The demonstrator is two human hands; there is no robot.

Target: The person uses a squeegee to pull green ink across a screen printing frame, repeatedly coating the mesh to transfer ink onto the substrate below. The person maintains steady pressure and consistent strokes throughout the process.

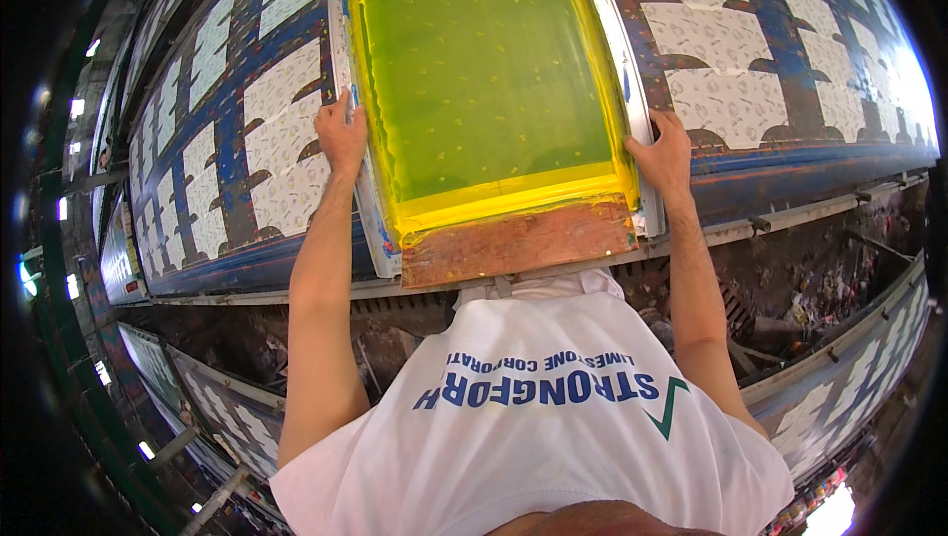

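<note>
A large screen printing frame (484,72) with a yellow-green mesh and bright yellow edges stands in front of me, over the long printing table. Its pale side rails carry paint smears. My left hand (343,136) is closed on the left rail, thumb at the inner side. On the opposite rail, my right hand (662,153) grips with the thumb on the frame's face. Along the near end of the frame lies a reddish-brown wooden board (518,243), close to my waist. The frame's far end runs out of the picture.
White printed fabric pieces (726,101) lie in rows on the dark, paint-stained table (691,165), on both sides of the frame. A metal rail (790,216) edges it. Behind me runs another table (217,393) with similar pieces; littered floor (820,289) shows between them.
</note>
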